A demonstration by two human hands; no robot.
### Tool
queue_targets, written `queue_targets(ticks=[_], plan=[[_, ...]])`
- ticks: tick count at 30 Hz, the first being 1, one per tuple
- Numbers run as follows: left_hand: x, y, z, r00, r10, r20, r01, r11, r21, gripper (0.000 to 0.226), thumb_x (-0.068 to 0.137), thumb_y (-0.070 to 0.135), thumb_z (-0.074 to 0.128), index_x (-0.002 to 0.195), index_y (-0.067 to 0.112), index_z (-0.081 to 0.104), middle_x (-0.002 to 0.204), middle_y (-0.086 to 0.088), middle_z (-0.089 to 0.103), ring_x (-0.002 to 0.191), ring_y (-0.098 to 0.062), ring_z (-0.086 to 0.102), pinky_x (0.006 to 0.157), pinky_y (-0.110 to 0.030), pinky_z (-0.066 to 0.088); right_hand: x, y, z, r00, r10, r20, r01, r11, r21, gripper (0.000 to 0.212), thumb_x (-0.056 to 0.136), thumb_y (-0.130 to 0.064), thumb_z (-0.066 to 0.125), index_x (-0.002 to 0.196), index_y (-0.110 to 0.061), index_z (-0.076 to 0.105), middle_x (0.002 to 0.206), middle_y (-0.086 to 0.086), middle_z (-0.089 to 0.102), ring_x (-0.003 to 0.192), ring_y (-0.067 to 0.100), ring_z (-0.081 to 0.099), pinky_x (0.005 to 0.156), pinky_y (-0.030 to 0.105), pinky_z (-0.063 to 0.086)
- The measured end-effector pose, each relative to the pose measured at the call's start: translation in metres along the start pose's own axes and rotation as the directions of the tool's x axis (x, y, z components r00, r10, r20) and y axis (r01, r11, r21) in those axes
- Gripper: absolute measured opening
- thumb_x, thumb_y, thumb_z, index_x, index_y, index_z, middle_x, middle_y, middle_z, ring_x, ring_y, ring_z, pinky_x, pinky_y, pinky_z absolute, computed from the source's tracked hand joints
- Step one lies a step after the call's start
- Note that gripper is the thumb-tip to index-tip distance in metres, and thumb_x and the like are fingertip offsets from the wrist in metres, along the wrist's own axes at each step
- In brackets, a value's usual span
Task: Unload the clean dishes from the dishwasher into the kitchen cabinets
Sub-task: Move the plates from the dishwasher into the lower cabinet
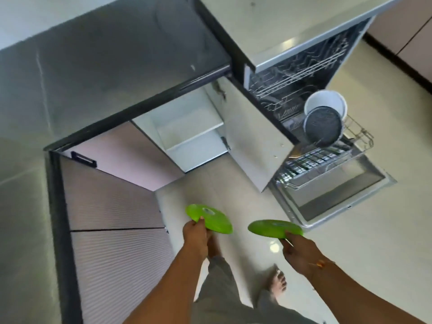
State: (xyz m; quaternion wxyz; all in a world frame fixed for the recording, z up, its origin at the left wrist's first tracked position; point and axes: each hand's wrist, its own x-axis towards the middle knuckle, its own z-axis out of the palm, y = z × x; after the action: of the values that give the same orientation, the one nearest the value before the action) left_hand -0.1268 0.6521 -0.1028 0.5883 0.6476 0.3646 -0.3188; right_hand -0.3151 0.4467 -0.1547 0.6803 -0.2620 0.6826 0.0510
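Over the hard floor, the left hand pinches a green plate by the rim, the right hand the other plate; either might slip.

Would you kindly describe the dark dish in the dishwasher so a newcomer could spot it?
Find the open dishwasher, its lower rack pulled out. Two round dishes stand on that rack; the dark dish is the grey one, leaning in front of the white bowl.
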Motion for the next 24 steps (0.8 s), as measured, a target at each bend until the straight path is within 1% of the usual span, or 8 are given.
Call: queue_targets(ticks=[2, 3, 5, 9, 14, 17, 19, 24], plan=[[0.017, 0.021, -0.013, 1.000, -0.018, -0.010, 0.017, 0.994, -0.104, 0.011, 0.102, 0.010, 0.050, 0.103, 0.003, 0.059, 0.097, -0.017, 0.064, 0.079, -0.024, 0.062, 0.069, -0.036, 0.058, -0.016, -0.013, 0.049, 0.997, 0.009, 0.080, -0.024, 0.981, 0.192, 0.061, 0.095, -0.061, 0.044, 0.131, -0.015, 0.060, 0.134, 0.018, 0.060, 0.122, 0.032, 0.058, 0.072, 0.011, 0.043], [0.029, 0.032, -0.018, 0.999, -0.031, -0.014, 0.028, 0.987, -0.156, 0.016, 0.102, 0.010, 0.049, 0.112, 0.001, 0.058, 0.105, -0.018, 0.063, 0.084, -0.024, 0.062, 0.074, -0.038, 0.056, -0.016, -0.012, 0.072, 0.992, -0.067, 0.107, 0.054, 0.991, 0.119, 0.042, 0.102, -0.040, 0.049, 0.133, -0.012, 0.057, 0.132, 0.014, 0.061, 0.115, 0.027, 0.062, 0.063, 0.014, 0.042], [0.070, 0.051, -0.024, 0.999, -0.046, -0.001, 0.045, 0.969, -0.243, 0.023, 0.102, 0.010, 0.049, 0.122, 0.002, 0.055, 0.116, -0.019, 0.061, 0.096, -0.026, 0.061, 0.087, -0.040, 0.050, 0.003, -0.017, 0.127, 0.985, -0.014, 0.172, -0.026, 0.972, 0.232, 0.028, 0.102, -0.011, 0.052, 0.128, -0.016, 0.057, 0.126, 0.008, 0.063, 0.098, 0.017, 0.066, 0.051, 0.017, 0.042], [0.170, 0.067, -0.002, 0.998, -0.060, 0.022, 0.064, 0.944, -0.323, 0.023, 0.102, 0.011, 0.049, 0.123, 0.005, 0.055, 0.115, -0.017, 0.062, 0.098, -0.026, 0.062, 0.093, -0.040, 0.048, 0.064, -0.037, 0.217, 0.975, -0.070, 0.212, 0.023, 0.976, 0.216, 0.022, 0.102, -0.014, 0.053, 0.122, -0.020, 0.059, 0.111, 0.001, 0.066, 0.094, 0.011, 0.064, 0.051, 0.018, 0.043], [0.309, 0.049, 0.048, 0.995, -0.070, 0.075, 0.094, 0.917, -0.388, 0.010, 0.102, 0.012, 0.051, 0.099, 0.008, 0.059, 0.088, -0.013, 0.061, 0.081, -0.021, 0.060, 0.079, -0.037, 0.053, 0.194, -0.053, 0.299, 0.958, -0.116, 0.263, 0.050, 0.968, 0.244, 0.013, 0.102, -0.015, 0.052, 0.097, -0.022, 0.061, 0.083, -0.003, 0.073, 0.086, 0.010, 0.064, 0.058, 0.020, 0.042], [0.394, 0.032, 0.071, 0.991, -0.050, 0.121, 0.097, 0.900, -0.424, 0.011, 0.101, 0.014, 0.052, 0.101, 0.010, 0.062, 0.094, -0.015, 0.064, 0.089, -0.023, 0.062, 0.078, -0.035, 0.054, 0.292, -0.055, 0.337, 0.946, -0.169, 0.277, 0.134, 0.981, 0.140, 0.013, 0.102, -0.020, 0.051, 0.090, -0.021, 0.056, 0.079, 0.002, 0.062, 0.067, 0.004, 0.061, 0.057, 0.020, 0.046], [0.440, 0.029, 0.084, 0.991, -0.037, 0.132, 0.094, 0.885, -0.455, 0.011, 0.101, 0.014, 0.052, 0.103, 0.011, 0.062, 0.100, -0.014, 0.068, 0.091, -0.023, 0.065, 0.079, -0.036, 0.054, 0.345, -0.059, 0.360, 0.936, -0.178, 0.303, 0.156, 0.983, 0.097, 0.010, 0.101, -0.025, 0.052, 0.093, -0.021, 0.057, 0.080, -0.002, 0.057, 0.060, 0.003, 0.058, 0.054, 0.017, 0.048], [0.546, 0.031, 0.109, 0.989, 0.041, 0.141, 0.039, 0.855, -0.517, 0.008, 0.101, 0.011, 0.051, 0.102, 0.012, 0.059, 0.105, -0.013, 0.067, 0.089, -0.021, 0.065, 0.082, -0.037, 0.054, 0.451, -0.071, 0.406, 0.919, -0.195, 0.342, 0.105, 0.959, 0.264, 0.016, 0.098, -0.022, 0.061, 0.114, -0.024, 0.065, 0.092, -0.005, 0.073, 0.082, 0.008, 0.068, 0.054, 0.022, 0.046]])
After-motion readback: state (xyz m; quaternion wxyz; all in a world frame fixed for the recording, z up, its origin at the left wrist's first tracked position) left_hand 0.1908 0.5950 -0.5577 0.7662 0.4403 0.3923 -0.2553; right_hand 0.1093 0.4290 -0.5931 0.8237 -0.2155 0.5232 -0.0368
